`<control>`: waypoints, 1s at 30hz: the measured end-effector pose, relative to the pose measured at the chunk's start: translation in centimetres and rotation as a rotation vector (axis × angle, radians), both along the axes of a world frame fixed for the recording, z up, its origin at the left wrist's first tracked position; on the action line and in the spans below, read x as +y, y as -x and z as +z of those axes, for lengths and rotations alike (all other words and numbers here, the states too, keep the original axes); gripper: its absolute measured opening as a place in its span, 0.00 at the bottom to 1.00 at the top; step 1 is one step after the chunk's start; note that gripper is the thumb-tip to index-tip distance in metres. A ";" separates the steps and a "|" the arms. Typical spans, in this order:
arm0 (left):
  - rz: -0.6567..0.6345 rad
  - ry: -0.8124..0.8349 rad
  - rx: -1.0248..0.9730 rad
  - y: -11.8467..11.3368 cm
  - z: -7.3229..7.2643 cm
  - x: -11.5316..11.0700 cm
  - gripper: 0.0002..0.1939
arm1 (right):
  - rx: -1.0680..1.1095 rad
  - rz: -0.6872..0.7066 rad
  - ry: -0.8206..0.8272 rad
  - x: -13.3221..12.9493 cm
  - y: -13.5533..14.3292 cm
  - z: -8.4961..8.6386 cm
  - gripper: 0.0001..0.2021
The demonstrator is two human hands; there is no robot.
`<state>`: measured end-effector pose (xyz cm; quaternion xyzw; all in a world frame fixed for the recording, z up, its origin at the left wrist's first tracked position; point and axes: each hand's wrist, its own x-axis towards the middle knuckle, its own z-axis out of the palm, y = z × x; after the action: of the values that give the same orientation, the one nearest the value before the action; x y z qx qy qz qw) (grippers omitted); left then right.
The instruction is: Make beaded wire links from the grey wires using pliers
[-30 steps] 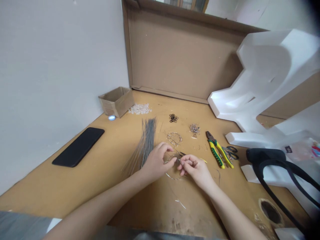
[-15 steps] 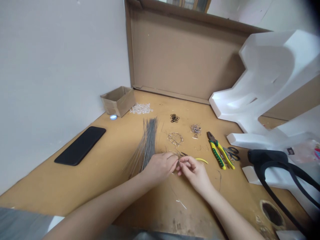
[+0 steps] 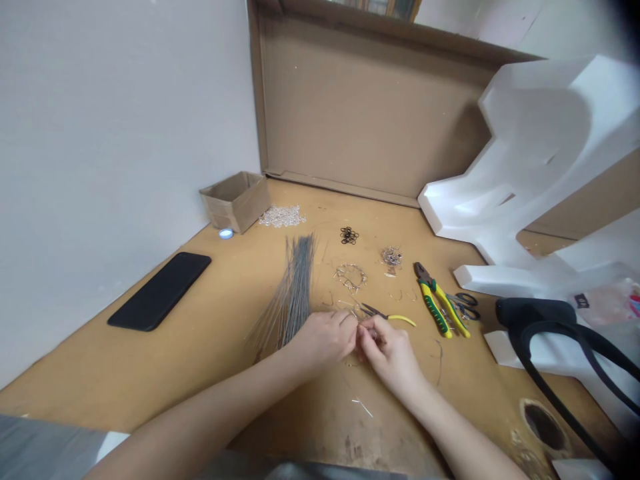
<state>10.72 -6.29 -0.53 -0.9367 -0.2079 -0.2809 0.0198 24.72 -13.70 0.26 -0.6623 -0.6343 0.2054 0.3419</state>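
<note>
My left hand (image 3: 330, 338) and my right hand (image 3: 386, 343) meet fingertip to fingertip over the middle of the table, both closed in a pinch. What they pinch is tiny and mostly hidden by the fingers. A bundle of thin grey wires (image 3: 299, 287) lies just left of my left hand. Right behind the fingertips are small pliers (image 3: 383, 315) with yellow handles, and a loose ring of bent wire pieces (image 3: 351, 277). A short cut piece of wire (image 3: 365, 407) rests in front of the hands.
Larger yellow-green pliers (image 3: 440, 303) and scissors (image 3: 467, 305) lie at the right. Further back are black rings (image 3: 349, 235), small metal pieces (image 3: 391, 256), clear beads (image 3: 283, 215) and a cardboard box (image 3: 235, 203). A black phone (image 3: 160, 291) lies left; white foam (image 3: 540, 147) stands right.
Both hands have dropped slightly toward me, the fingers still together. More of the small pliers behind them now shows.
</note>
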 end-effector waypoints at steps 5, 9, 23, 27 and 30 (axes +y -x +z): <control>0.009 -0.028 -0.098 -0.3 -0.3 -0.3 0.08 | 0.322 -0.017 0.093 0.1 0.5 0.1 0.07; 0.012 -0.032 -0.156 -0.3 -0.4 -0.4 0.09 | 0.368 -0.044 0.091 0.1 0.6 0.3 0.07; 0.009 0.000 -0.170 -0.2 -0.2 -0.8 0.10 | 0.461 -0.060 0.071 -0.3 0.7 0.8 0.09; -0.016 0.015 -0.087 -0.1 0.1 -0.6 0.10 | 0.451 -0.070 0.041 -0.1 0.4 0.5 0.10; -0.023 0.097 -0.109 0.4 0.8 0.1 0.09 | 0.465 -0.057 0.028 0.1 -0.1 0.5 0.10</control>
<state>10.33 -6.22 0.28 -0.9222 -0.2112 -0.3213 -0.0403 24.84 -13.56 0.80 -0.6196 -0.5166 0.3515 0.4750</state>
